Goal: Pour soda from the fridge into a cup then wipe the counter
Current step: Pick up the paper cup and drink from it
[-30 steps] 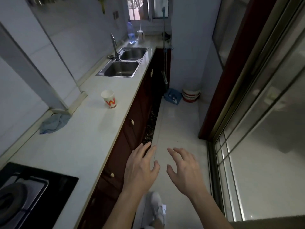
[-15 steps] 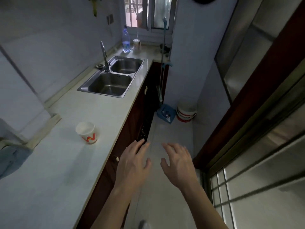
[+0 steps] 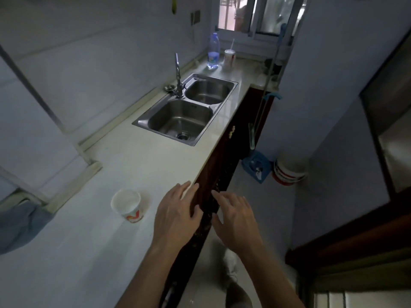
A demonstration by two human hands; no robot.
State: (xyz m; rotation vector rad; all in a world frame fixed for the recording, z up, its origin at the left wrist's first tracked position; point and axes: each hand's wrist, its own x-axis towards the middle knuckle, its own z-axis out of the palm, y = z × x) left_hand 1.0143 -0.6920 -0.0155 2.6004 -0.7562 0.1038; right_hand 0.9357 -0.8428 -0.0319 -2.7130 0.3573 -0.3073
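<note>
Left hand (image 3: 175, 215) and right hand (image 3: 235, 217) held out side by side, fingers loosely spread, holding nothing. Paper cup (image 3: 128, 205) upright on counter (image 3: 142, 161), just left of left hand. Blue cloth (image 3: 21, 226) at left edge. Double sink (image 3: 186, 110) beyond; water bottle (image 3: 213, 51) far back.

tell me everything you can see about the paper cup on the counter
The paper cup is white with a red and orange mark low on its side. It looks like thin paper with a rolled rim. It stands upright on the pale counter, mouth open, and its inside looks empty as far as can be seen. It sits near the counter's front edge, just left of the left hand, which does not touch it. Nothing else touches it.
</note>
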